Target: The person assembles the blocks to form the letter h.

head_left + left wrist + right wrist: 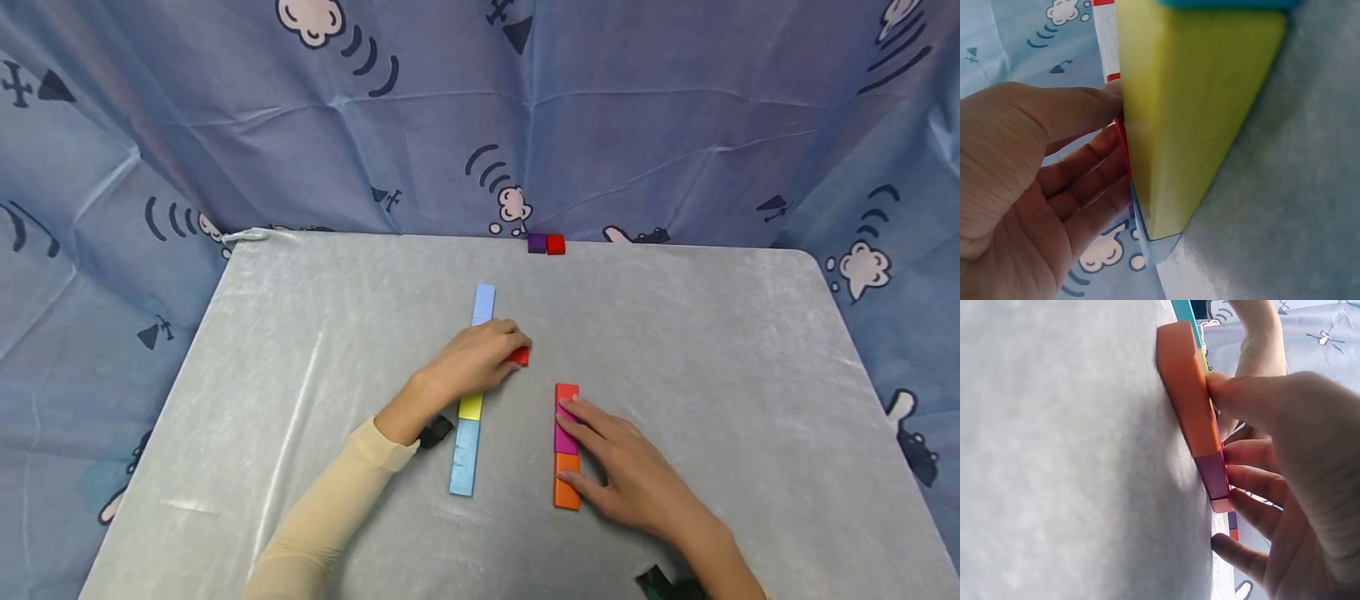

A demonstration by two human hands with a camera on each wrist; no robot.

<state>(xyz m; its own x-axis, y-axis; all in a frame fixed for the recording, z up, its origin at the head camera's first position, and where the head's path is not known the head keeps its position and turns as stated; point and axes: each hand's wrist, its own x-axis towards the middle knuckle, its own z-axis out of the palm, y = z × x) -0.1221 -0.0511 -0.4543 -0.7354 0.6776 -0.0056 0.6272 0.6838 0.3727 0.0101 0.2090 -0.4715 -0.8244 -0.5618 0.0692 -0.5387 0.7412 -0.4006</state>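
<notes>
My left hand [477, 358] reaches across a column of blocks and pinches a red block [522, 357] just right of it. In the left wrist view the thumb and fingers meet around that red block [1122, 140], partly hidden behind a yellow block [1204, 94]. The column shows pale blue [483, 302], yellow and light blue [465, 458] pieces; its middle lies under the hand. My right hand [633, 471] rests along a second column: red-pink block [567, 392], magenta block [566, 440], orange block [567, 482]. Its thumb touches the orange block and its fingers the magenta one.
A purple block [537, 243] and a red block [556, 244] sit side by side at the table's far edge. A grey cloth covers the table [675, 333]. Blue patterned curtain [637, 125] hangs behind and at both sides.
</notes>
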